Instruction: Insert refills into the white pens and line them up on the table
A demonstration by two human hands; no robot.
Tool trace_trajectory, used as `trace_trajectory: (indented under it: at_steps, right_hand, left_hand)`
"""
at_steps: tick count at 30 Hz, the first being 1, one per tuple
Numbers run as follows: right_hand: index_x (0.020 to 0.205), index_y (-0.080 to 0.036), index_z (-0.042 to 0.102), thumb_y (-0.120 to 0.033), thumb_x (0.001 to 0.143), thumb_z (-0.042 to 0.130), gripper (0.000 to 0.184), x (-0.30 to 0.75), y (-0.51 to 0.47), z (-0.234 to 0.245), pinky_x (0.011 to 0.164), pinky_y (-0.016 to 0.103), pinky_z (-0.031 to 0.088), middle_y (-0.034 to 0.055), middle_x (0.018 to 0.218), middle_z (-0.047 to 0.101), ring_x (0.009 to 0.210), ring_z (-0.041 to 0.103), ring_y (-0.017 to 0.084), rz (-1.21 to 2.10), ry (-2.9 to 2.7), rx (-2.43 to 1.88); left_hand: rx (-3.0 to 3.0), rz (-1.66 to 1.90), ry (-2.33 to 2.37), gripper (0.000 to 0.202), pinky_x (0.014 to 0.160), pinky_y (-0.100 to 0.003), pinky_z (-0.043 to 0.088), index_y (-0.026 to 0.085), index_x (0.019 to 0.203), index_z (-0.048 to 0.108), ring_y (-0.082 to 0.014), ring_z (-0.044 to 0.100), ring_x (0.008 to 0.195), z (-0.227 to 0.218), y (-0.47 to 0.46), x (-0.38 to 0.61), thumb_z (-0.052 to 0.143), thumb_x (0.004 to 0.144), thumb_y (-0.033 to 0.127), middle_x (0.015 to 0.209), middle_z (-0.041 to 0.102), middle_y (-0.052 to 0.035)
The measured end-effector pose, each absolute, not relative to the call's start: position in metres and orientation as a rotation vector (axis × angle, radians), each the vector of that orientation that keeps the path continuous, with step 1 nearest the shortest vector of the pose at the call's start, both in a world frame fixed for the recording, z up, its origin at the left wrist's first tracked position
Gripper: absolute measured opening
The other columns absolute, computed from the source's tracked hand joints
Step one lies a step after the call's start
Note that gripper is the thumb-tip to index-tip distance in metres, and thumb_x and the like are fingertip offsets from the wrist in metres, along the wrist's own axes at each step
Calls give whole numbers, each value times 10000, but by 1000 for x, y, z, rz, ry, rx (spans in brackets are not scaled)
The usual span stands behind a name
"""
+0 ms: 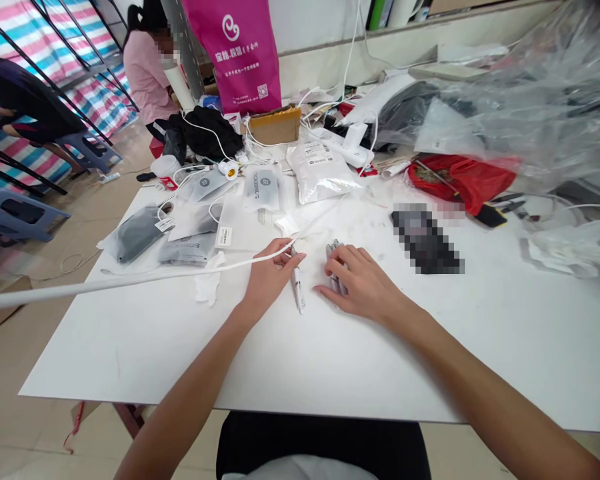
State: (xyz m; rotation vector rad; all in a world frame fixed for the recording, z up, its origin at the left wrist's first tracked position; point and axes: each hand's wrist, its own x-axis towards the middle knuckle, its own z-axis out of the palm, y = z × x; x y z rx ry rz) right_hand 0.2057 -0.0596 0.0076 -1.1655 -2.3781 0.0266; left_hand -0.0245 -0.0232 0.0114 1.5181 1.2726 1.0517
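My left hand (269, 277) pinches a white and silver pen (298, 287) near its upper end, thumb against fingers. The pen points toward me, its lower end at or just above the white table (280, 360). To the right, my right hand (363, 280) curls its fingers round a small bundle of similar pens (336, 270). The fingers partly cover that bundle, so I cannot tell how many pens are in it. A narrow strip of bare table lies between the two hands.
A white cord (180, 272) crosses in front, past my left hand. Packaged pouches (137, 233) lie left, a white plastic parcel (323, 173) behind. A blurred-out dark object (425, 240) and a red bag (470, 177) are right. Two people (147, 73) sit far left.
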Motion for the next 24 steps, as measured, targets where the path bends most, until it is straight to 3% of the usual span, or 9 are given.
trace_trajectory:
  at_steps: [4, 13, 20, 24]
  right_hand:
    - [947, -202, 621, -495, 1015, 648, 301, 205, -58, 5, 834, 447, 468, 131, 1032, 626, 933, 568, 293, 5, -2390, -1342]
    - [894, -204, 627, -462, 997, 657, 280, 203, -59, 7, 844, 449, 456, 138, 1013, 620, 913, 555, 292, -24, -2353, -1460]
    - [893, -187, 632, -250, 1051, 501, 215, 201, -58, 7, 805, 416, 440, 121, 981, 633, 874, 568, 255, -22, -2341, -1445]
    - [869, -198, 623, -472, 1038, 614, 322, 201, -58, 6, 839, 438, 451, 112, 984, 640, 894, 568, 264, 29, -2314, -1435]
  left_hand:
    - [1830, 957, 1398, 308, 747, -307, 502, 233, 1195, 710, -156, 602, 736, 5, -20, -28, 754, 956, 422, 877, 684, 3]
    - [2214, 836, 1459, 215, 862, -380, 498, 230, 1193, 696, -239, 610, 860, -8, -16, -33, 677, 1003, 330, 791, 620, -6]
    - [2175, 891, 1465, 226, 948, -383, 485, 217, 1211, 688, -210, 611, 815, -2, -20, -30, 642, 1039, 357, 791, 636, 12]
    - [2198, 934, 1406, 158, 909, -367, 482, 225, 1123, 700, -199, 601, 791, 2, -25, -26, 644, 1040, 348, 784, 646, 10]
